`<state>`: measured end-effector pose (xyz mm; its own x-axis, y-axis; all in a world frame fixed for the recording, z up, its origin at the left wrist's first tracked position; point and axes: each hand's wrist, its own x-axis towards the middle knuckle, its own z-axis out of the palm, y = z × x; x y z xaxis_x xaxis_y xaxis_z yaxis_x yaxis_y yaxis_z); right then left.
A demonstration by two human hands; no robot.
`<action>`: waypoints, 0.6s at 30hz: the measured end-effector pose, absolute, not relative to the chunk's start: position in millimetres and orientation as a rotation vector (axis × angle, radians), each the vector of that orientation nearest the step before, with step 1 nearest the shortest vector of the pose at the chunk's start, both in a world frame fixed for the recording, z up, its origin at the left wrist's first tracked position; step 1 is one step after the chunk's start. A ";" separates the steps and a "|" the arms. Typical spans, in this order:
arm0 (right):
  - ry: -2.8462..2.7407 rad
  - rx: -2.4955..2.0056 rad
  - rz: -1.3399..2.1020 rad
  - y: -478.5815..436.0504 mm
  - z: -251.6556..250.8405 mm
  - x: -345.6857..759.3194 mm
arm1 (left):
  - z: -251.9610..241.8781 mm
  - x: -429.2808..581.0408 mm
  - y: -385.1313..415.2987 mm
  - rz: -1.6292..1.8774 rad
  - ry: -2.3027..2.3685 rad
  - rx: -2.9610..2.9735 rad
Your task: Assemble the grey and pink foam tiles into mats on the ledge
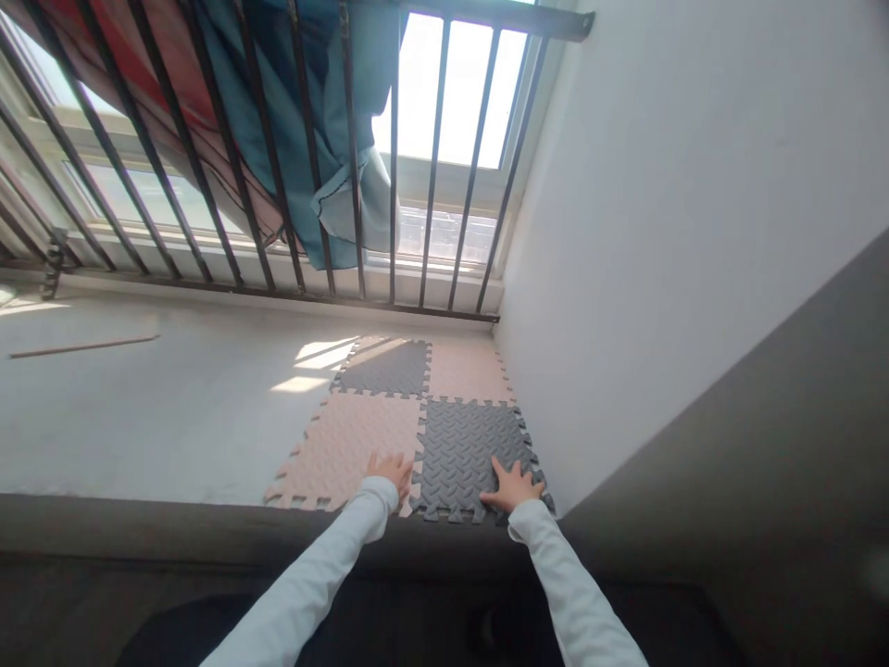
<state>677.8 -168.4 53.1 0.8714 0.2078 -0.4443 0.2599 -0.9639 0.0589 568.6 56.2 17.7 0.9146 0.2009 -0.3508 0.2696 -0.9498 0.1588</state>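
Four-square foam matting lies on the ledge against the right wall, its tiles linked by jigsaw edges. My left hand (390,471) rests flat, fingers apart, on the near pink foam tile (354,435), close to its seam with the dark tile. On the near dark grey foam tile (465,454), my right hand (512,485) is spread with its fingers splayed, near the wall side. Behind these are a far grey foam tile (389,366), partly sunlit, and a far pink foam tile (467,371). The dark tile's front teeth reach the ledge's edge.
A dark metal railing (306,298) runs along the back of the ledge (173,417), before windows and a blue and pink curtain (292,139). A white wall (667,185) bounds the right. A thin stick (83,347) lies at left. The ledge drops off in front.
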 end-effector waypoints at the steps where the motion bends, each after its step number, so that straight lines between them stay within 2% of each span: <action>1: 0.364 2.920 -0.680 -168.6 52.7 676.9 | 19.8 567.2 56.1 -0.508 0.367 2.865; 13: 0.405 2.784 -0.722 -158.6 64.3 680.7 | 34.3 599.7 47.9 -0.641 0.464 2.840; 18: 0.510 2.736 -0.778 -156.4 68.2 685.7 | 26.9 605.4 46.5 -0.547 0.622 2.623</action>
<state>685.7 -156.4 68.2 0.7961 0.2618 -0.5456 0.3959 -0.9072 0.1424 605.4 46.5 26.9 0.8255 0.3391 -0.4511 0.4906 -0.8263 0.2767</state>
